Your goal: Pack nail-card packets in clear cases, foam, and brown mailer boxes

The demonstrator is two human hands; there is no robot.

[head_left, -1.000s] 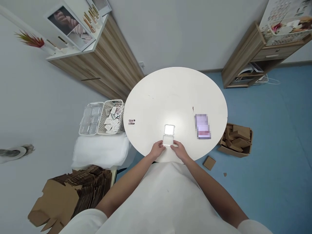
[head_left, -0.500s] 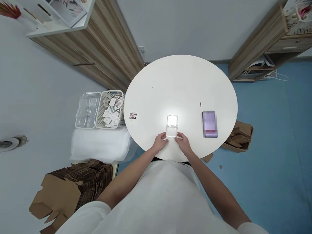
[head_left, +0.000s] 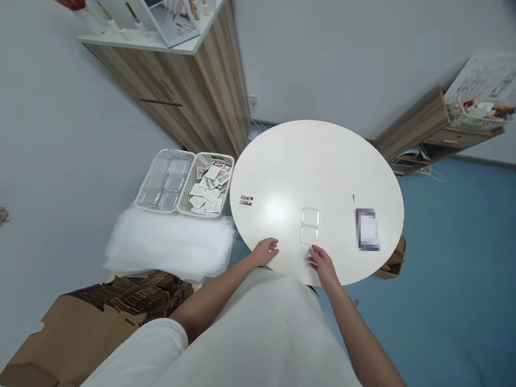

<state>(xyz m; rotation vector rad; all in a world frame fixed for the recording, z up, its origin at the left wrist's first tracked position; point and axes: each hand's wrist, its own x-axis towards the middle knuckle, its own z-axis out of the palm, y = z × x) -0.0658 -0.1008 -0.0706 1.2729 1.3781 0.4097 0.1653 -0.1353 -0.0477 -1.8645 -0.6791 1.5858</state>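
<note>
One round white table (head_left: pixel 322 156) holds one clear plastic case (head_left: pixel 309 226), lying open in two flat halves, one small sticker sheet (head_left: pixel 245 200) and one blurred purple card (head_left: pixel 367 230). Two hands rest at the near edge, both empty with loose fingers. The right hand (head_left: pixel 320 260) sits just below the case. The left hand (head_left: pixel 266 251) lies apart to its left. Two baskets (head_left: pixel 207 183) stand beside the table.
</note>
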